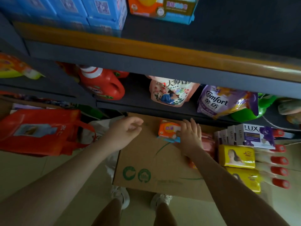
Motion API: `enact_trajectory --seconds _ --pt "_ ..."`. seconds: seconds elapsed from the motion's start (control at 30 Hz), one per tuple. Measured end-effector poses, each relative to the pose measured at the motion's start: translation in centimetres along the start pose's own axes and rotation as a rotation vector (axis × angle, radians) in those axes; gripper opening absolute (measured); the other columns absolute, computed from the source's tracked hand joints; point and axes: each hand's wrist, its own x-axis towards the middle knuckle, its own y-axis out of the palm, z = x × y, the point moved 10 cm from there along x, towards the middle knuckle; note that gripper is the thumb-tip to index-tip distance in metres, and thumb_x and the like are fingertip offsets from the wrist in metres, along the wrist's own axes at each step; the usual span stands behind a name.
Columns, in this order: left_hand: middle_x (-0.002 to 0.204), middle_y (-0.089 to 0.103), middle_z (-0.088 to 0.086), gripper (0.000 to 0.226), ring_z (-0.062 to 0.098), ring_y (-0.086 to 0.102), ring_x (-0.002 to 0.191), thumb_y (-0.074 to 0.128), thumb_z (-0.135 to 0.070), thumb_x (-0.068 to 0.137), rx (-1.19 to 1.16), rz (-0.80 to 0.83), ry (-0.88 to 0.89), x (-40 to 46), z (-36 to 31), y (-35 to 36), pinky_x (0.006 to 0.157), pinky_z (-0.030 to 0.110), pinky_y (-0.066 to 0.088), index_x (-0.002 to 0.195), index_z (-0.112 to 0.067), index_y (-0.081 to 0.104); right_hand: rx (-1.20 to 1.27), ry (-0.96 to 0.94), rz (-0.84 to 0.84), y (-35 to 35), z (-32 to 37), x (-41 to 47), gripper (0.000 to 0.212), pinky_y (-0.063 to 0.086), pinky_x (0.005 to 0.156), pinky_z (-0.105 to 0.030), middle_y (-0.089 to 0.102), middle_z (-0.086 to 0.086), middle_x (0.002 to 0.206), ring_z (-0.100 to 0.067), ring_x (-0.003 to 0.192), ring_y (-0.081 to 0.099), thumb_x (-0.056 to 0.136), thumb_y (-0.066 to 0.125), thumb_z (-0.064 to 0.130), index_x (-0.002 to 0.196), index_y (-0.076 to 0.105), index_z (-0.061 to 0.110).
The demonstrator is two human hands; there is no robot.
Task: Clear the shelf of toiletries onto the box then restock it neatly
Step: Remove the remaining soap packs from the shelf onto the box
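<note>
A brown cardboard box (pixel 146 162) lies on the floor below the shelves. On its far end sits an orange soap pack (pixel 168 130). My right hand (pixel 190 137) rests on the pack's right side, fingers laid over it and thumb at its front. My left hand (pixel 126 131) hovers above the box's left far corner, fingers loosely curled and holding nothing. On the box's right side lie white LUX boxes (pixel 250 135), yellow soap packs (pixel 237 158), pink packs (pixel 207 144) and red-capped bottles (pixel 279 171). The upper shelf (pixel 179 54) holds blue boxes (pixel 97 12) and one orange pack (pixel 159 8).
The lower shelf holds a red detergent jug (pixel 104 85), a pink refill pouch (pixel 171 91), a purple Comfort pouch (pixel 218 101) and a green bottle (pixel 259 110). A red bag (pixel 40 131) and a white plastic bag (pixel 101 126) sit left of the box. My feet (pixel 140 199) stand at its near edge.
</note>
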Motion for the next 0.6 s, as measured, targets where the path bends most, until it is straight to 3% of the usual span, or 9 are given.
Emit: enact_trajectory --seconds 0.1,0.2,0.27,0.33,0.43,0.53,0.6 --pt "0.114 0.057 -0.01 0.03 0.002 0.053 0.101 0.05 -0.02 0.094 0.106 -0.063 0.122 -0.8 -3.0 -2.3 0.076 0.004 0.038 0.124 -0.021 0.054 0.193 -0.15 -0.138 -4.9 2.5 -2.6 0.064 0.018 0.115 -0.047 0.035 -0.004 0.147 -0.028 0.142 0.017 0.083 0.065 0.036 0.138 0.04 0.015" --pt "0.124 0.052 -0.001 0.036 0.009 0.046 0.114 0.052 -0.018 0.093 0.28 -0.284 0.324 -2.8 -7.8 -6.9 0.092 0.018 0.037 0.129 -0.015 0.051 0.449 -0.347 -0.375 -13.8 5.4 -6.8 0.035 0.051 0.087 -0.046 0.062 -0.008 0.115 -0.027 0.11 0.056 0.085 0.056 0.028 0.115 0.06 0.011" --pt "0.128 0.05 0.008 0.038 0.016 0.041 0.119 0.049 -0.019 0.091 0.421 -0.49 0.509 -5.0 -11.8 -10.2 0.099 0.025 0.036 0.127 -0.008 0.051 0.552 -0.44 -0.476 -20.1 7.3 -9.2 0.028 0.054 0.068 -0.04 0.066 -0.006 0.096 -0.021 0.086 0.063 0.089 0.048 0.028 0.106 0.063 0.011" --pt "0.133 0.046 0.014 0.042 0.024 0.039 0.125 0.048 -0.018 0.088 0.503 -0.626 0.624 -6.5 -14.6 -13.0 0.106 0.03 0.03 0.127 -0.003 0.05 0.54 -0.524 -0.638 -26.2 9.2 -10.9 0.024 0.051 0.066 -0.031 0.066 -0.006 0.088 -0.018 0.077 0.061 0.09 0.047 0.021 0.099 0.064 0.008" --pt "0.145 0.034 0.018 0.055 0.031 0.029 0.134 0.053 -0.017 0.085 0.666 -0.706 0.58 -6.2 -16.4 -16.0 0.111 0.04 0.023 0.137 -0.002 0.04 0.433 -0.547 -0.785 -31.8 11.7 -9.8 0.026 0.042 0.078 -0.028 0.064 -0.011 0.099 -0.025 0.089 0.056 0.087 0.045 0.016 0.102 0.063 0.004" --pt "0.152 0.022 0.018 0.073 0.033 0.019 0.14 0.062 -0.022 0.084 0.753 -0.657 0.414 -4.3 -16.3 -17.6 0.113 0.04 0.013 0.145 -0.004 0.025 0.279 -0.398 -0.78 -33.5 13.4 -5.2 0.043 0.037 0.093 -0.039 0.055 -0.015 0.127 -0.039 0.112 0.05 0.088 0.044 0.024 0.124 0.056 0.005" --pt "0.154 0.016 0.017 0.08 0.032 0.013 0.142 0.061 -0.025 0.084 0.774 -0.621 0.36 -3.6 -16.0 -17.8 0.113 0.038 0.007 0.147 -0.006 0.016 0.188 -0.359 -0.726 -33.6 14.7 -2.9 0.047 0.033 0.103 -0.046 0.042 -0.01 0.144 -0.039 0.131 0.035 0.09 0.05 0.021 0.136 0.045 0.009"
